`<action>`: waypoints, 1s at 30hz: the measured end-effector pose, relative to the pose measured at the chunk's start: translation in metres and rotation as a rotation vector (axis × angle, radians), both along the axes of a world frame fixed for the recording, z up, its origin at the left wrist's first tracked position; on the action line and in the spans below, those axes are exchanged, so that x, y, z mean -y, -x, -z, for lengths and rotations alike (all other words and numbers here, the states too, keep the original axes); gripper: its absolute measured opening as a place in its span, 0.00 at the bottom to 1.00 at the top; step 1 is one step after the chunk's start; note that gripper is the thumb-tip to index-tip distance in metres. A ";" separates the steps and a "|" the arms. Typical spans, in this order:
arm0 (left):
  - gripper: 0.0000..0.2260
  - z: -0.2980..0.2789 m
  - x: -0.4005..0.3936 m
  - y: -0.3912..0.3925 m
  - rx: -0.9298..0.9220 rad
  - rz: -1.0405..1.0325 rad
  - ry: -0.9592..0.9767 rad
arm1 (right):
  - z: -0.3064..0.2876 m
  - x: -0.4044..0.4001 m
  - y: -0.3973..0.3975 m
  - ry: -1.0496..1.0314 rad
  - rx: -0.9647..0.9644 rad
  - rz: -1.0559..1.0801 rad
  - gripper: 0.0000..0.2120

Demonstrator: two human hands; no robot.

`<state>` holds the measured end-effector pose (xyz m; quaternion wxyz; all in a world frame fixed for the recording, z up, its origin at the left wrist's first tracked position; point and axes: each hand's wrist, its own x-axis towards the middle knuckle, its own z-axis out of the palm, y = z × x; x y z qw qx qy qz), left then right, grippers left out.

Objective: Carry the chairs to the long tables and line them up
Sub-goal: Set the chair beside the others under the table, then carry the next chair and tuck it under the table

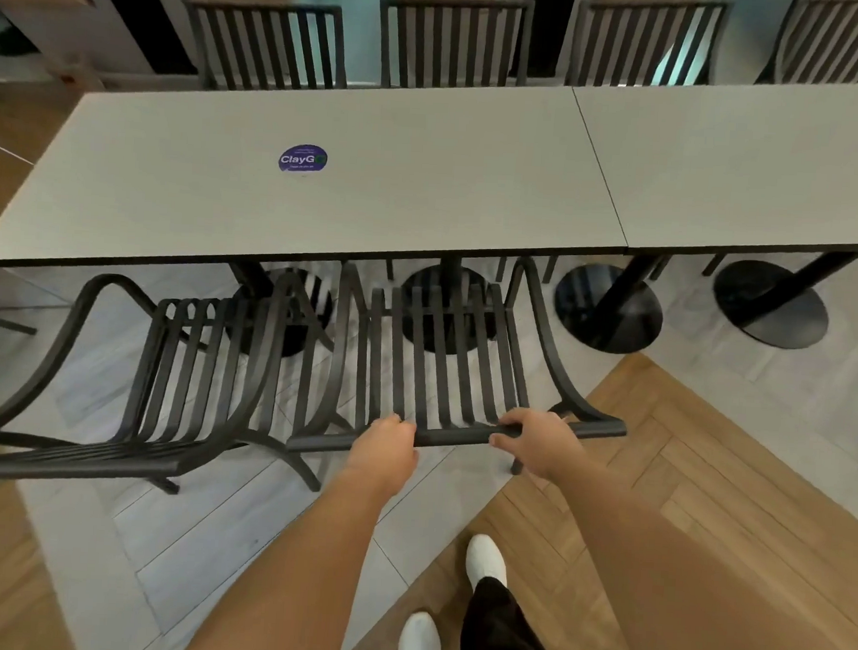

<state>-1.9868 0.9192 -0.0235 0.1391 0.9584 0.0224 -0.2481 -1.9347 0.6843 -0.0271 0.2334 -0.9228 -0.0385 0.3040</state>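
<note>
A black slatted metal chair point(435, 365) stands at the near side of the long grey table point(374, 197), its seat partly under the tabletop. My left hand point(386, 447) and my right hand point(535, 444) both grip the chair's top back rail, a short gap apart. To its left a second black slatted chair point(165, 380) stands at the same table edge, its armrest close to the first chair's armrest.
A second grey table point(748, 167) joins on the right. Several slatted chairs point(456, 43) line the far side. Round black table bases point(609, 307) sit on the floor under the tables. A purple sticker point(303, 158) marks the tabletop. My white shoes point(487, 559) stand on wood flooring.
</note>
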 end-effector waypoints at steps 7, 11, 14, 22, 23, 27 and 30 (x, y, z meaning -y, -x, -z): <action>0.15 -0.031 0.048 0.021 0.117 0.227 -0.021 | -0.031 0.037 0.059 0.003 0.111 0.195 0.16; 0.14 -0.037 0.090 0.032 0.114 0.405 -0.022 | -0.035 0.086 0.111 0.053 0.052 0.346 0.16; 0.13 -0.038 0.127 0.043 0.094 0.515 -0.006 | -0.035 0.132 0.153 0.099 0.005 0.451 0.18; 0.13 -0.047 0.258 0.079 0.073 0.815 -0.007 | -0.041 0.251 0.258 0.148 -0.029 0.734 0.20; 0.13 -0.050 0.277 0.086 0.065 0.841 -0.001 | -0.042 0.264 0.271 0.154 -0.030 0.761 0.20; 0.12 -0.054 0.351 0.117 0.041 0.909 0.057 | -0.046 0.319 0.322 0.187 -0.017 0.864 0.19; 0.14 -0.056 0.405 0.149 0.023 0.984 0.076 | -0.044 0.360 0.364 0.217 -0.001 0.970 0.18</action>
